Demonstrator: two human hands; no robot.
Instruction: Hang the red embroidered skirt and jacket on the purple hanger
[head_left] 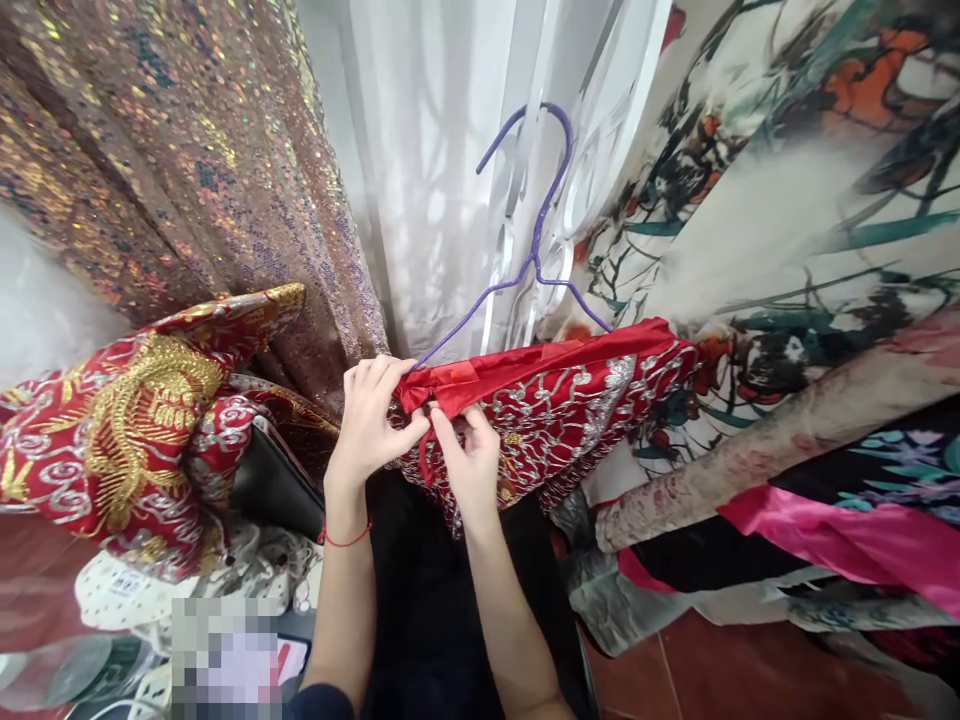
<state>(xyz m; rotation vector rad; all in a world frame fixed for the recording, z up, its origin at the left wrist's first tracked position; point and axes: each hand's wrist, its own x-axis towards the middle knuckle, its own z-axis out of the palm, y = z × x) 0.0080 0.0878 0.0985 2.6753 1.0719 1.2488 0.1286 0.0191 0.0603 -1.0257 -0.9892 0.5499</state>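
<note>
Left hand (pixel 369 425) and right hand (pixel 474 460) pinch the garment (pixel 555 405) at seven o'clock from the hanger (pixel 533 262); best hold its edge taut.

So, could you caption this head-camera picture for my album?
Left fingers and right fingers at the red band of a silver-embroidered garment, a purple hanger rising above it.

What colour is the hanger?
The hanger is purple; it shows best in the head view.

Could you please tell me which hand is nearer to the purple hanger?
Left: the left hand is beside the lower-left visible end of the purple hanger; the right hand is lower, at the red garment.
</note>
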